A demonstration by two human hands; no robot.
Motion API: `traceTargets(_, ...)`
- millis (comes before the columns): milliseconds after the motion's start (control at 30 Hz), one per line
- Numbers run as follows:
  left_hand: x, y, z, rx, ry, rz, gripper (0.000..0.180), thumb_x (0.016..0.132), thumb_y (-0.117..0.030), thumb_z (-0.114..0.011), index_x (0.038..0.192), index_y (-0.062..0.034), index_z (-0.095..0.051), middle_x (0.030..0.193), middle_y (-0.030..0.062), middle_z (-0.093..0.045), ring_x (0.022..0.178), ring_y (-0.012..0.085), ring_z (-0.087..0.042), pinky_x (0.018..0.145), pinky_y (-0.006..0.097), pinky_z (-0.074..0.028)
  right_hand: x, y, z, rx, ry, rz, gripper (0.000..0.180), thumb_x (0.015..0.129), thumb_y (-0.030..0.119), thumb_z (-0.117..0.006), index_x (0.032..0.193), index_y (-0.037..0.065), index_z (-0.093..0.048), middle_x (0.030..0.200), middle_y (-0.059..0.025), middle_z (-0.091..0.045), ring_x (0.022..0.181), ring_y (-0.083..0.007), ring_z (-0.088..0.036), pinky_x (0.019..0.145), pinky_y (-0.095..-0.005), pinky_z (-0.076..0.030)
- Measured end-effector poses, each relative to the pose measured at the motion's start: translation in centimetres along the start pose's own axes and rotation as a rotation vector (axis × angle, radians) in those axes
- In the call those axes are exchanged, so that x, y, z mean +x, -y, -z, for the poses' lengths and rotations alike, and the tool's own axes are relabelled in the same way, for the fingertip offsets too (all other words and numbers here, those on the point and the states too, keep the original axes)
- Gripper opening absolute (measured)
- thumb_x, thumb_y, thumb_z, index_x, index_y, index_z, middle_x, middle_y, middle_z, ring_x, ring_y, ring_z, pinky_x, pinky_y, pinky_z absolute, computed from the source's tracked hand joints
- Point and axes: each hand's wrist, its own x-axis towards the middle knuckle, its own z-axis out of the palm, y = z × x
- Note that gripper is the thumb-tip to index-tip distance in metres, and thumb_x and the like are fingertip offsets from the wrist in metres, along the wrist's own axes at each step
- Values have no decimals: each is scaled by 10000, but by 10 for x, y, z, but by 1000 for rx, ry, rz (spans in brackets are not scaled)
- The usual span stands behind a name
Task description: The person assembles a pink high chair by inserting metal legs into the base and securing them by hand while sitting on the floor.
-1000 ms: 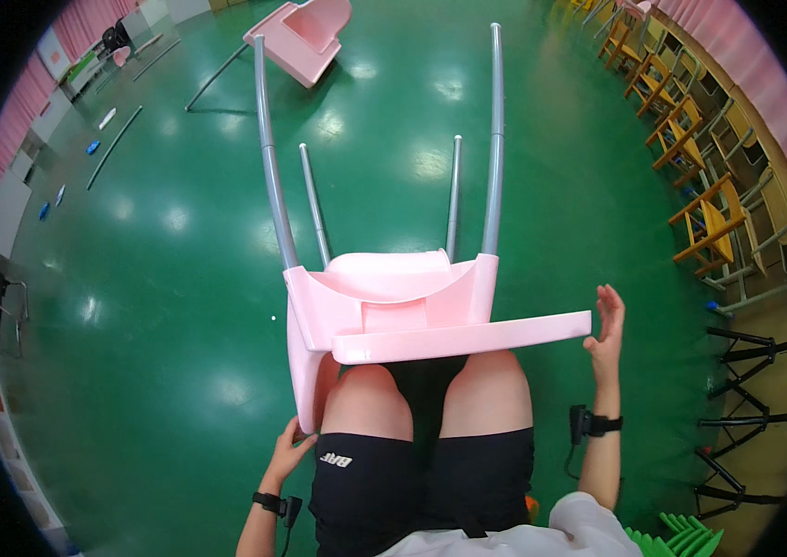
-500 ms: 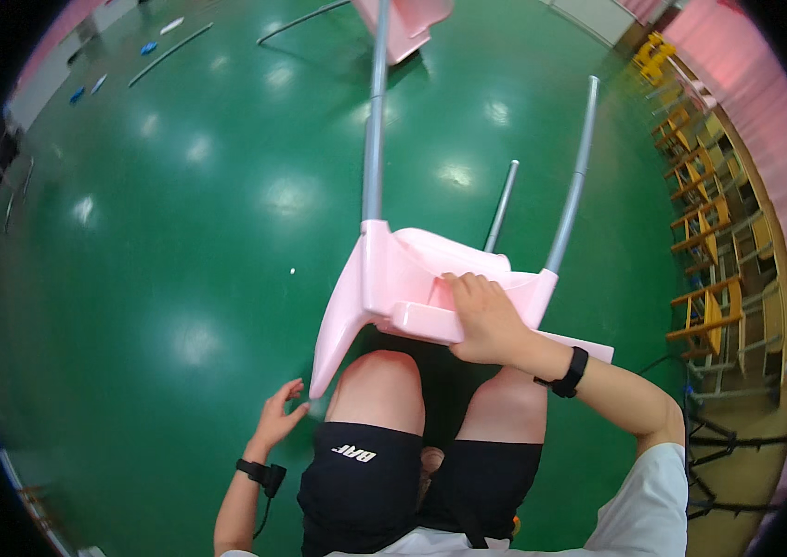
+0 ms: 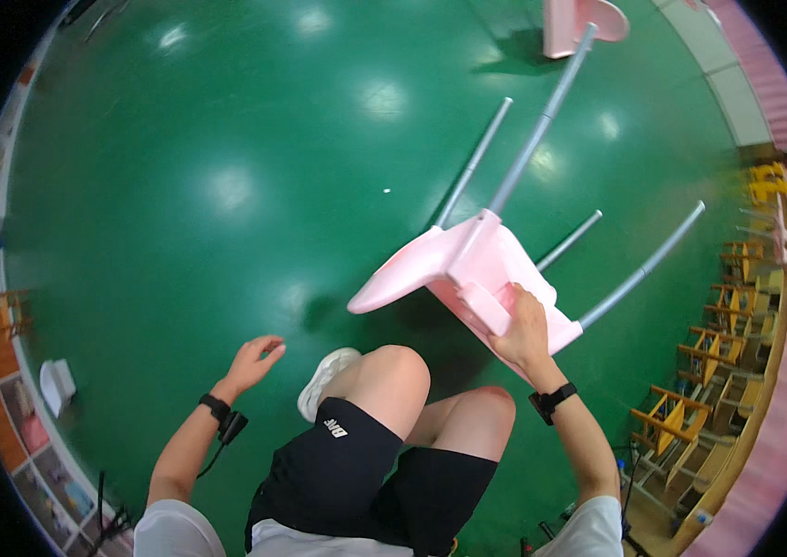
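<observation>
A pink plastic chair with grey metal tube legs is tipped over in front of my knees, its legs pointing away from me. My right hand is closed around a raised pink edge on the chair's underside. Part of its fingers disappears behind that edge. My left hand hangs over the floor at the left of my knee, its fingers loosely extended and nothing in it. A gap separates it from the chair's rounded pink end.
Another pink chair part lies at the far right on the green floor. Wooden chairs line the right wall. A shelf unit runs along the left, with a white object before it. A small white piece lies ahead.
My view has swung left. The chair has turned, and its rounded end is now well away from my left hand, which was beside it. My right hand keeps its hold.
</observation>
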Motion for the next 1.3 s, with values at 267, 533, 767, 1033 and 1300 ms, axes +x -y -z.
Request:
traceTargets(267,-40,-2,69,-400,81,312,450,934,-425,-474,1059,-11,-601,954,70,-643,826,161,-582,781,309,-456,22,67,54,52,79,-155,824,560,172,-719,1264,-90,-381,1223,-264,-484,1150,-396,-457,999,-427,-362)
traceTargets(533,-75,-22,83,-537,98,421,502,888,-499,-506,1095,-51,-597,995,58,-634,883,158,-568,808,306,-427,30,128,134,307,160,-265,801,549,117,-690,1279,-15,-388,1162,-239,-535,1100,-376,-526,964,-402,-405)
traceTargets(767,-78,-67,57,-628,190,529,598,837,-472,-596,1259,-59,-501,1204,75,-552,1080,178,-521,935,335,-384,17,152,200,473,125,-339,758,518,80,-624,1246,-27,-447,1098,-174,-581,1048,-275,-556,943,-351,-413)
traceTargets(1033,-66,-111,29,-928,367,362,696,891,-442,-538,1399,-25,-310,1413,119,-368,1312,234,-326,1097,396,-241,-36,144,288,763,57,-511,731,478,228,-613,1157,-20,-505,978,-58,-558,881,-169,-536,791,-295,-450)
traceTargets(1300,-68,-236,40,-1262,271,345,565,931,-409,-495,1357,-53,-389,1352,109,-457,1203,216,-465,1014,385,-382,-117,137,344,1091,-96,-643,739,453,220,-628,1126,-63,-517,980,-84,-600,852,-174,-577,745,-283,-477)
